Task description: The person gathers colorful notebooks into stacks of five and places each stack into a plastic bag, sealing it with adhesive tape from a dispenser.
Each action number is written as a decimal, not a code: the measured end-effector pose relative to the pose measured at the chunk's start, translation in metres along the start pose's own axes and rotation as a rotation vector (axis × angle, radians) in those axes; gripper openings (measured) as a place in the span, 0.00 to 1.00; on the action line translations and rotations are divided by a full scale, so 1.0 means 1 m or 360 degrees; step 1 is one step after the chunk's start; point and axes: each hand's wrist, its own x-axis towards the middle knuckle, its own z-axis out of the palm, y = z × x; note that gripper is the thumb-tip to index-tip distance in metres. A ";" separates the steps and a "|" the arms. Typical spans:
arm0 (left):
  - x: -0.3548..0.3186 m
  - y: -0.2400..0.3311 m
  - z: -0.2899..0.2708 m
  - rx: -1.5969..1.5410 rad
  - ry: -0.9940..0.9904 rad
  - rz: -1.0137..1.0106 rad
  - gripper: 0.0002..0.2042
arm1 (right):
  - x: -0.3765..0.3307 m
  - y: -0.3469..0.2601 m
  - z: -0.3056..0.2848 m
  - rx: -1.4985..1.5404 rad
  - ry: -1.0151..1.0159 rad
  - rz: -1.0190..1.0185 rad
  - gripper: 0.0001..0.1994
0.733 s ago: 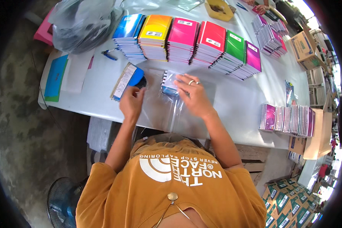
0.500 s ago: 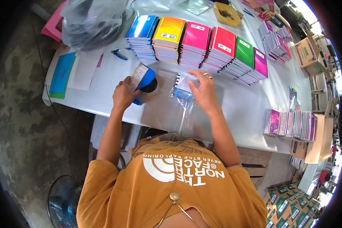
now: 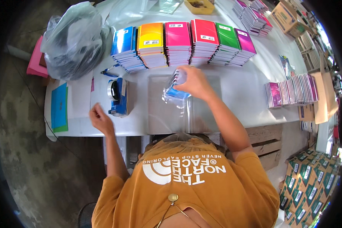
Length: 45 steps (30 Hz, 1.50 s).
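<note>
Head view: right hand (image 3: 193,81) clasps a clear-bagged blue notebook (image 3: 174,89) over flat plastic sleeves (image 3: 167,110) on the white table (image 3: 239,91), near colour-sorted notebook stacks (image 3: 178,41). Left hand (image 3: 98,118), loosely curled and empty, hovers beside the blue tape dispenser (image 3: 118,97).

I'm looking down on a white desk (image 3: 235,98). Along its far edge runs a row of spiral notebook stacks (image 3: 182,43), blue through purple. Near the left edge sit a blue tape dispenser (image 3: 118,97), a blue-and-green sheet (image 3: 59,107) and a grey plastic bag (image 3: 75,41). Toward the right edge stand more notebooks (image 3: 290,91).
</note>
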 end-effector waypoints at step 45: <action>-0.119 0.132 0.109 -0.0649 -0.0704 0.0313 0.14 | -0.020 0.025 0.077 0.0978 0.1062 0.0207 0.18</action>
